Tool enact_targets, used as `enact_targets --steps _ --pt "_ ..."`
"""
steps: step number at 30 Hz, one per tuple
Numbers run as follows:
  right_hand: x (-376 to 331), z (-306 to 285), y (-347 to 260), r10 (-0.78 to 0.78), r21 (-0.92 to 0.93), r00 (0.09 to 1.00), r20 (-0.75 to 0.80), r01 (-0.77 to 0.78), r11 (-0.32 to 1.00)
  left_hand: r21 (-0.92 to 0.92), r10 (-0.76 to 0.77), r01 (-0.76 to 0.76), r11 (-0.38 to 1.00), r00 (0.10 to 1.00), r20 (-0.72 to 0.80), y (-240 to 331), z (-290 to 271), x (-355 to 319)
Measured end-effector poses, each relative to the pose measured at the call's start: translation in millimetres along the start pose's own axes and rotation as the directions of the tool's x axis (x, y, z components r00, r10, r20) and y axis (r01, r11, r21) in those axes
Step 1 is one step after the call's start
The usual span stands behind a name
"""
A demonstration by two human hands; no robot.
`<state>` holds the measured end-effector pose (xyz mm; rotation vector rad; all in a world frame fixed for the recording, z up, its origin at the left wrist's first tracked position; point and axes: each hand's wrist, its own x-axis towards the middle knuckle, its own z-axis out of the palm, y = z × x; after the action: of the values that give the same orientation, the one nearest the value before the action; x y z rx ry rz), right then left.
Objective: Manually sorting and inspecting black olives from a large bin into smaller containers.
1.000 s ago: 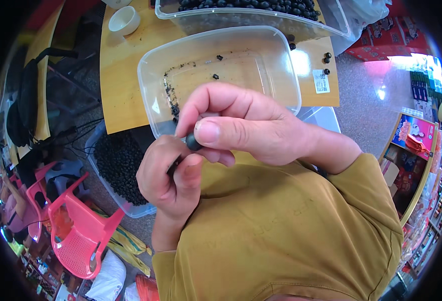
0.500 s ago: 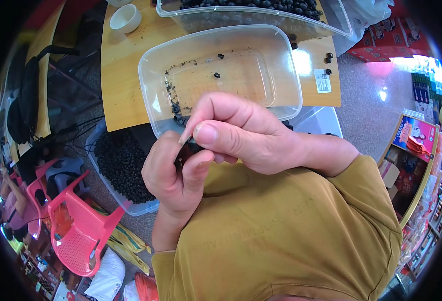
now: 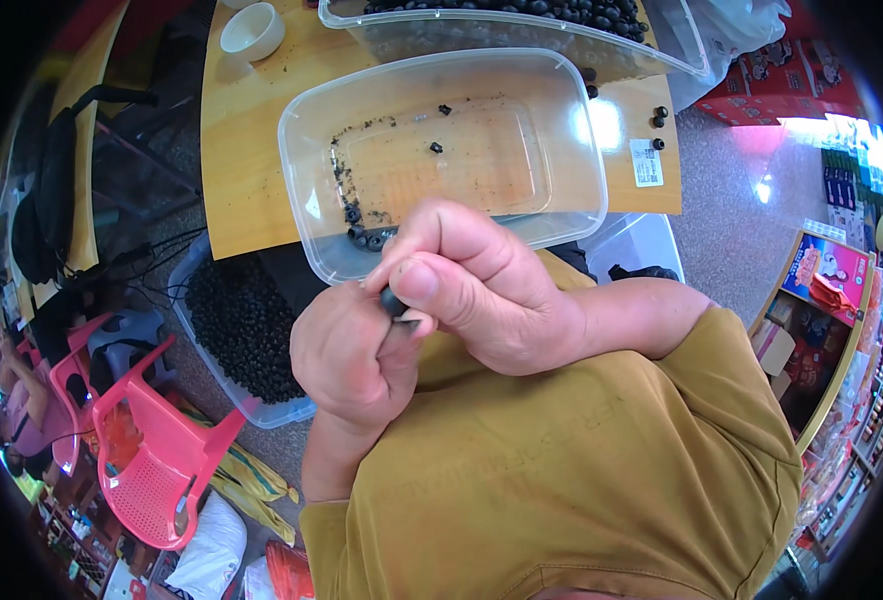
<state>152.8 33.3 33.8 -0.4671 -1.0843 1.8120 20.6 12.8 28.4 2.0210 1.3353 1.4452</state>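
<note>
Between the tips of my two hands is a small, rounded, glossy black piece point(image 3: 392, 302); its exact kind is unclear. My right hand point(image 3: 491, 295) pinches it with the thumb and bent forefinger. My left hand point(image 3: 346, 345) is curled closed against it from the left, its thumb just below the piece. Something small and dark point(image 3: 409, 323) shows at that thumb's tip, too small to name. Just beyond my hands, a clear plastic tub point(image 3: 573, 150) overhangs the table's near edge. Dark crumbs and a few black pieces point(image 3: 366, 238) lie in it.
A larger clear tub point(image 3: 521, 35) of black pieces stands at the table's back. Another tub point(image 3: 273, 415), filled with small black bits, is low on the left. A white cup point(image 3: 252, 33), loose black pieces point(image 3: 659, 118) and a label point(image 3: 646, 163) are on the table point(image 3: 246, 150). A pink chair point(image 3: 156, 490) stands left.
My left hand has rolled inward and its thumb has moved down, bringing the black piece into clearer view. My right hand keeps its pinch, slightly shifted.
</note>
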Motion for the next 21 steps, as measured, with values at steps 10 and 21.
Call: enact_targets --steps 10,21 --pt "2.3 1.1 -10.6 0.226 0.21 0.974 -0.003 -0.22 0.953 -0.033 0.027 -0.026 0.999 0.999 0.022 -1.8 -3.2 -0.7" --pt "-1.4 -0.5 -8.5 0.253 0.224 0.967 -0.036 -0.239 0.945 0.083 0.036 -0.042 0.996 0.997 0.073 0.5 -1.7 -1.6"
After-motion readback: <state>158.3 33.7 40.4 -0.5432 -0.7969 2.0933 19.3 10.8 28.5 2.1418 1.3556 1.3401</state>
